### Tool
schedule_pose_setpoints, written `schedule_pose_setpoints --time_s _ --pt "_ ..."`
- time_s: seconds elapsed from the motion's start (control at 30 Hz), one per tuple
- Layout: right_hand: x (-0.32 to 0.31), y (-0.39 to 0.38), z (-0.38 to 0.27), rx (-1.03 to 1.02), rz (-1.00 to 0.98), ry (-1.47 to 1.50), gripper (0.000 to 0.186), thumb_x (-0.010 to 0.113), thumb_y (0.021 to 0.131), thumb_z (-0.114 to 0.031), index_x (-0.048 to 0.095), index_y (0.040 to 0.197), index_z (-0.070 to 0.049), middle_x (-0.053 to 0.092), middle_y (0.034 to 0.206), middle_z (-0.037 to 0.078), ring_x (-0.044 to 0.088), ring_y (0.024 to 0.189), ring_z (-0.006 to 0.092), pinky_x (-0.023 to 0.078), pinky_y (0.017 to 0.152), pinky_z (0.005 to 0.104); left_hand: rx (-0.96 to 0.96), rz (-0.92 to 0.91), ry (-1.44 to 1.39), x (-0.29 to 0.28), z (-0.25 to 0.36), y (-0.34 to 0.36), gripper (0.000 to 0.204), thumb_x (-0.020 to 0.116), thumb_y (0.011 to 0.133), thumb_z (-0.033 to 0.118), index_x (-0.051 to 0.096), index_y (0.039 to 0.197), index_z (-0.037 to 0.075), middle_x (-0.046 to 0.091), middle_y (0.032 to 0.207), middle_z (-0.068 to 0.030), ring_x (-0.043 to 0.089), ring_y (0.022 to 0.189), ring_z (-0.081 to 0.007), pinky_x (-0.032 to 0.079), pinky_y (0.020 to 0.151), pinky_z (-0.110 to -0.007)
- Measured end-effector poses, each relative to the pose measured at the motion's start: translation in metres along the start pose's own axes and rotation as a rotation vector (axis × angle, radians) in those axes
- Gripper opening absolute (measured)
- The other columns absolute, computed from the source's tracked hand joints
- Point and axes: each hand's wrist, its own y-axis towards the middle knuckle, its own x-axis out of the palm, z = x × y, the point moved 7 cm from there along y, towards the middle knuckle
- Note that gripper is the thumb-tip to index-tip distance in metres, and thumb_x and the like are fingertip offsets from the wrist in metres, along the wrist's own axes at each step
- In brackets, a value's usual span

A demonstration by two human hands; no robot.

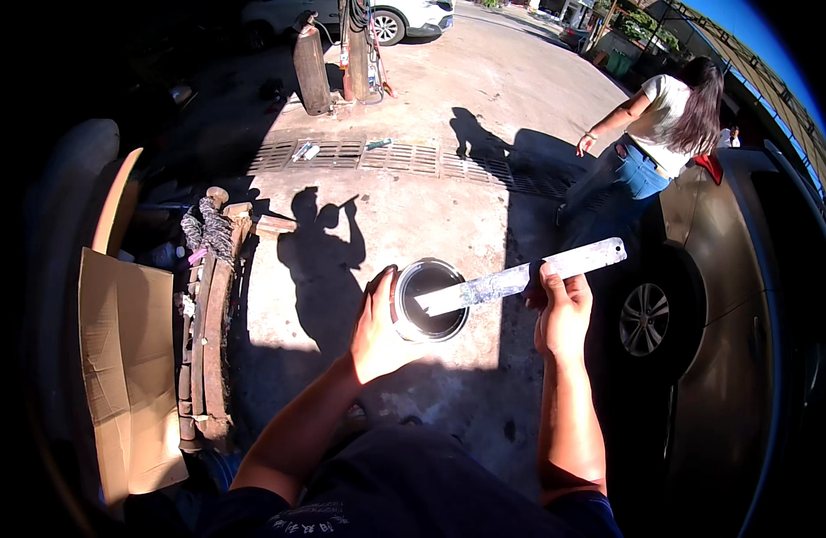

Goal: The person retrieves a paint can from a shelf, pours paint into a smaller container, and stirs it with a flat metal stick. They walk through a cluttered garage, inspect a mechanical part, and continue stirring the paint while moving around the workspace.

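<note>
My left hand is wrapped round the side of an open round metal can, held up in front of me. Dark shade fills much of the can's inside, so its contents are hard to make out. In my right hand is a long flat stirring stick, pale and smeared, with a small hole near its outer end. The stick slants down to the left, its lower end inside the can's mouth. Fingers and thumb of my right hand pinch it around its middle.
A brownish car stands close on my right, and a person in a white top and jeans is beside it. Folded cardboard and a worn wooden bench-like frame are at my left. A drain grate crosses the concrete ahead, before a gas cylinder.
</note>
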Motion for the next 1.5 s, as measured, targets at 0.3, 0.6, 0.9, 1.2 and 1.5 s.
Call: schedule_pose_setpoints --time_s 0.3,0.6,0.9,1.2,1.5 --pt "-0.033 0.034 -0.004 0.019 0.079 0.288 0.007 0.055 0.096 -0.013 0.057 0.099 -0.006 0.061 0.083 0.002 0.057 0.069 0.0129 0.045 0.059 0.0246 -0.096 0.039 -0.201 -0.017 -0.016 0.033 0.101 0.091 0.053 0.018 0.035 0.135 -0.001 0.051 0.127 -0.0190 0.053 0.118 -0.0309 0.042 0.101 -0.041" --pt "-0.028 0.061 0.026 0.071 0.099 0.391 0.007 0.057 0.095 -0.015 0.059 0.097 -0.009 0.064 0.086 0.001 0.060 0.075 0.0129 0.048 0.064 0.0254 0.019 -0.054 -0.312 -0.013 -0.038 0.078 0.106 0.091 0.056 0.020 0.028 0.138 -0.002 0.050 0.131 -0.0209 0.052 0.121 -0.0317 0.043 0.101 -0.041" --pt "-0.029 0.081 0.052 0.115 0.201 0.446 0.008 0.059 0.094 -0.015 0.061 0.097 -0.008 0.065 0.088 0.002 0.060 0.077 0.0133 0.049 0.066 0.0258 -0.015 -0.163 -0.468 0.008 -0.070 0.109 0.114 0.091 0.055 0.021 0.021 0.142 0.001 0.045 0.135 -0.0193 0.048 0.126 -0.0300 0.040 0.104 -0.042" --pt "-0.037 0.073 0.049 0.086 0.322 0.407 0.007 0.057 0.095 -0.012 0.060 0.099 -0.007 0.065 0.087 0.004 0.061 0.073 0.0136 0.049 0.064 0.0259 0.013 -0.084 -0.513 0.021 -0.072 0.124 0.091 0.089 0.057 0.018 0.038 0.131 0.002 0.055 0.121 -0.0179 0.056 0.112 -0.0316 0.045 0.095 -0.041" --pt "-0.006 0.007 -0.040 -0.236 0.384 -0.259 0.012 0.063 0.092 -0.013 0.058 0.095 -0.003 0.063 0.083 0.005 0.060 0.071 0.0125 0.047 0.061 0.0262 0.195 -0.304 -0.533 0.076 -0.058 0.111 0.101 0.090 0.057 0.023 0.032 0.136 -0.002 0.055 0.121 -0.0205 0.056 0.113 -0.0370 0.046 0.096 -0.044"
